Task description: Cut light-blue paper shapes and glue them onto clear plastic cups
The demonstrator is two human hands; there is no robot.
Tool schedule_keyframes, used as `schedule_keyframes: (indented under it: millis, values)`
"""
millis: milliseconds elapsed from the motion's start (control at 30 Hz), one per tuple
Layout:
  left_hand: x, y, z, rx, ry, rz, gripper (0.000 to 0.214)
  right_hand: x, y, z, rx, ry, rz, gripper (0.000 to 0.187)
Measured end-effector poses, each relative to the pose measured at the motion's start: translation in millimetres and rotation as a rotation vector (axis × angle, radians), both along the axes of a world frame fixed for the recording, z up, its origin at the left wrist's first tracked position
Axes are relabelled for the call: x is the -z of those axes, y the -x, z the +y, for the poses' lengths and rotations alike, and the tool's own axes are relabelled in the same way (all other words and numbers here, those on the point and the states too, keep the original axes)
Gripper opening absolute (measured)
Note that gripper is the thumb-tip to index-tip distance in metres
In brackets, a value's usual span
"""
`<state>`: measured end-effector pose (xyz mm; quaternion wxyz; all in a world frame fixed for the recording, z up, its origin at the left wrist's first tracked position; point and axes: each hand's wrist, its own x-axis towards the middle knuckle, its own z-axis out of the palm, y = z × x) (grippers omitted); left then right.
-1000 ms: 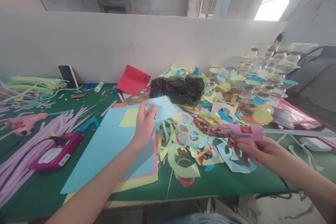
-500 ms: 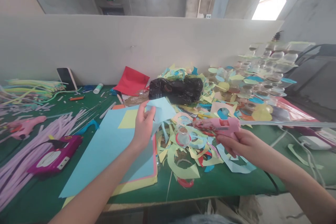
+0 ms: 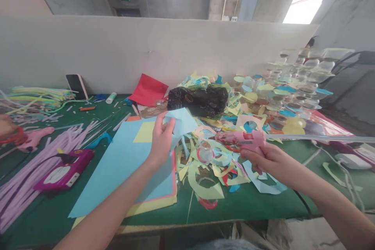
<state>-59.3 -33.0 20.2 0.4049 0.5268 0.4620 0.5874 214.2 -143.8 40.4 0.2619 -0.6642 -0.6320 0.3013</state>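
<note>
My left hand [image 3: 161, 138] pinches a light blue piece of paper [image 3: 185, 121] between thumb and fingers, above a stack of coloured sheets [image 3: 125, 160] topped with blue. A smaller yellow sheet [image 3: 144, 132] lies on that stack. In my right hand [image 3: 269, 162] is a pink glue gun [image 3: 247, 140], its nozzle pointing left. A long clear glue stick [image 3: 307, 137] runs out of its back to the right. Just below the nozzle stands a small clear plastic cup [image 3: 206, 155] with a red rim, among cut paper scraps [image 3: 202, 187].
Stacked clear containers [image 3: 310, 74] rise at the back right. A black plastic bag [image 3: 197, 100] and a red sheet [image 3: 149, 90] lie against the partition. On the left are a phone [image 3: 76, 86], a purple box [image 3: 64, 172], lilac strips [image 3: 38, 172], and another person's hand [image 3: 7, 127] by a second glue gun.
Another person's hand with a red-orange band has come in at the left edge, by the second glue gun. My hands have kept nearly the same pose; the view has shifted slightly.
</note>
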Motion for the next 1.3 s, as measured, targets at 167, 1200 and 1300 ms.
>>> schedule_keyframes:
  millis: [167, 1200, 1300]
  values:
    - [0.2, -1, 0, 0.012, 0.002, -0.015, 0.033, 1.8, -1, 2, -0.012, -0.014, -0.036, 0.058]
    - [1.3, -1, 2, -0.002, -0.015, -0.015, 0.034, -37.8, 14, -1, -0.243, -0.045, 0.136, 0.041]
    - [2.2, -1, 2, 0.000, -0.018, -0.024, 0.035, -41.9, 15, -2, -0.304, -0.040, 0.170, 0.042]
